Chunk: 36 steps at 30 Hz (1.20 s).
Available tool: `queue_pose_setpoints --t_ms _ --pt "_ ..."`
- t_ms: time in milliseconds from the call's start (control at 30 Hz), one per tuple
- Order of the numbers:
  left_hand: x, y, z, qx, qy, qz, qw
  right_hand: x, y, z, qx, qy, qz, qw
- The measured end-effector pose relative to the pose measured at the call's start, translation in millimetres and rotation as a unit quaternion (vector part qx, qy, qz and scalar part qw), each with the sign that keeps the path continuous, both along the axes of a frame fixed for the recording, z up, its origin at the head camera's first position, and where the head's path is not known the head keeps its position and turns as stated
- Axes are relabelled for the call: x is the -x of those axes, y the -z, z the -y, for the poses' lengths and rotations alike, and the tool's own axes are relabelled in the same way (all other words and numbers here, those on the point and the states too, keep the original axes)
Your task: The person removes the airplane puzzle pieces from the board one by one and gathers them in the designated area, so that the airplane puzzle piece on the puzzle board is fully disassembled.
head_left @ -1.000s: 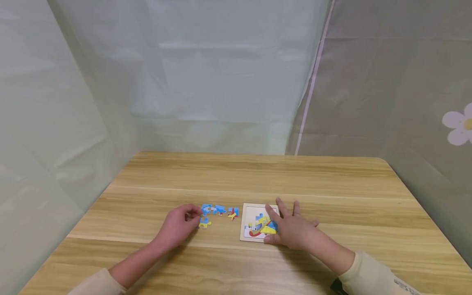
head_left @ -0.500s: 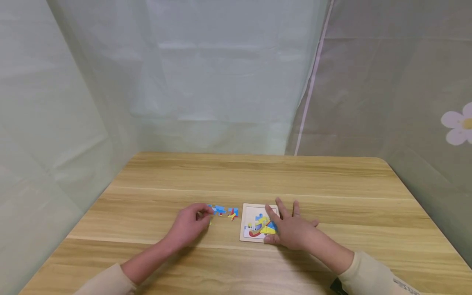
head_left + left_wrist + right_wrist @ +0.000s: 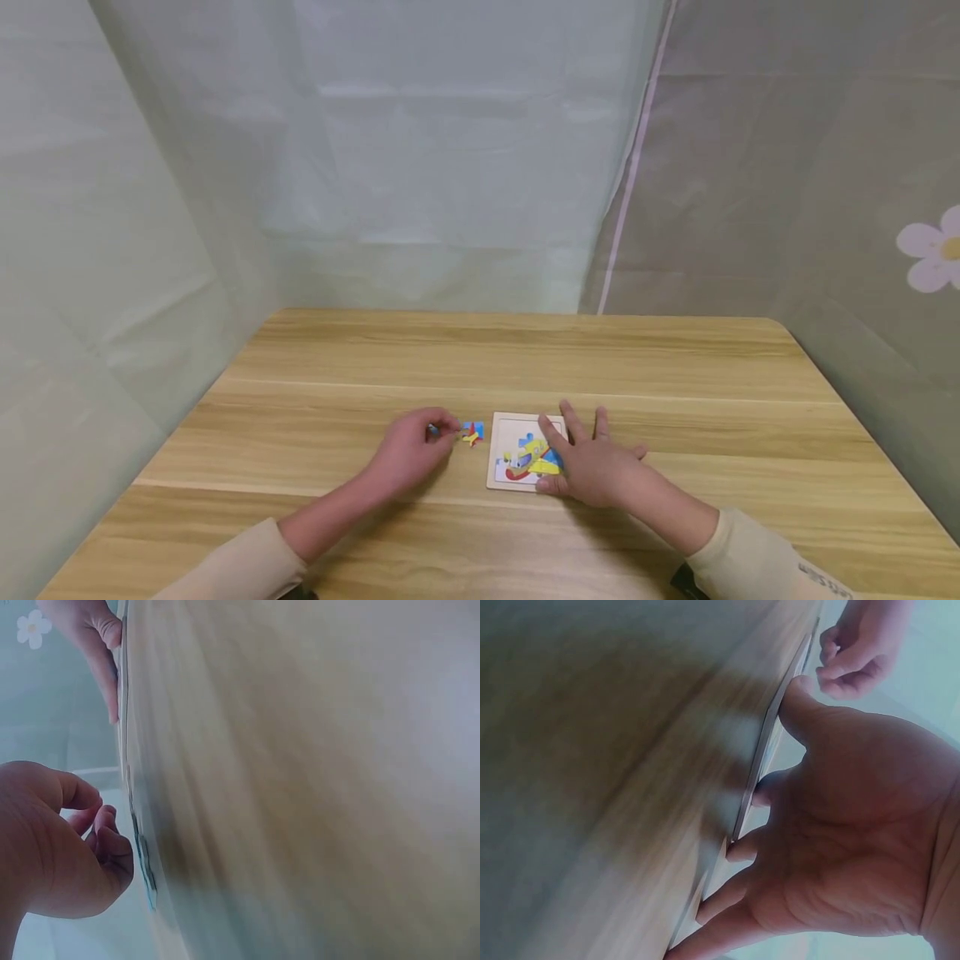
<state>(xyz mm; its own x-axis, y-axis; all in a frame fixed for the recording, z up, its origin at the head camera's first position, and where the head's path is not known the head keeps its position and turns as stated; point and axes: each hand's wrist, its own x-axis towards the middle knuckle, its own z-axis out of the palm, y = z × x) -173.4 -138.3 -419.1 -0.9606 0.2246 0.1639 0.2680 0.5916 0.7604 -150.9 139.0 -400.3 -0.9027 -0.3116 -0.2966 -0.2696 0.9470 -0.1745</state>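
A wooden puzzle board [image 3: 491, 458] with a pale rim lies flat on the table, partly filled with a yellow, red and blue airplane picture. My right hand [image 3: 600, 471] rests on its right side, fingers spread and thumb at the lower edge. Just left of the board lies a puzzle piece [image 3: 475, 432] in blue, red and yellow. Beside that piece hovers my left hand [image 3: 411, 448], fingers curled, thumb and index tips close together. Whether anything thin sits between those tips cannot be told. Flat puzzle pieces [image 3: 144, 859] lie under this hand, mostly hidden in the head view.
The wooden table [image 3: 525, 358] reaches back to a pale cloth wall [image 3: 465, 167]. A darker cloth with a white flower [image 3: 930, 250] hangs at the right. Beige sleeves [image 3: 240, 562] cover both forearms.
My left hand has moved rightward over the loose pieces, from the leftmost ones to beside the piece nearest the board. The right hand and the board have stayed in place.
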Motion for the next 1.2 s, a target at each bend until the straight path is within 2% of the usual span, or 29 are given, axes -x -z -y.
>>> queue_pose_setpoints --t_ms 200,500,633,900,1200 --pt "3.1 0.1 -13.1 0.004 0.022 -0.004 0.9997 -0.2 -0.6 1 -0.002 0.0 -0.003 1.0" --pt "8.8 2.9 -27.4 0.012 0.051 0.016 0.9985 0.1 -0.6 2 -0.006 0.0 -0.007 1.0" --pt "11.2 2.5 -33.6 0.023 0.064 0.014 0.9976 -0.1 -0.7 2 -0.008 0.002 -0.006 0.9999" --pt "11.3 0.9 -47.8 0.021 0.109 0.003 0.9938 0.3 -0.6 2 -0.013 0.001 -0.007 0.9999" --pt "10.5 -0.7 -68.0 0.021 0.138 0.029 0.9898 0.2 -0.3 1 -0.012 0.005 -0.01 0.9999"
